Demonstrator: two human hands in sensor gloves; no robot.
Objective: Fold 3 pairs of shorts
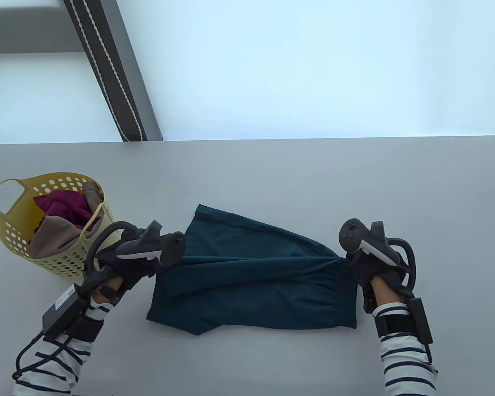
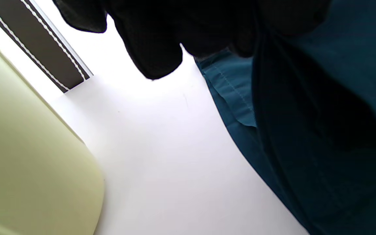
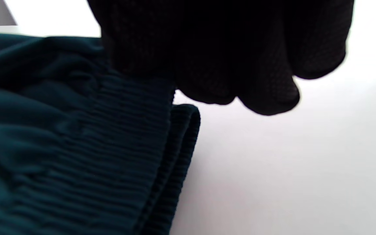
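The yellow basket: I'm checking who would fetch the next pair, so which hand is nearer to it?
Left. The left hand is right beside the yellow basket, gripping the teal shorts at their left end. The right hand grips the far end.

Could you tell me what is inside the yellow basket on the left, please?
The yellow basket holds a magenta garment lying on a taupe one; anything beneath them is covered.

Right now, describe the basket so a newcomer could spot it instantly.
Start at the grey table and go to its left side, just beyond the left hand. The yellow basket stands there: perforated plastic with loop handles, holding maroon and taupe clothes, unlike the flat teal shorts.
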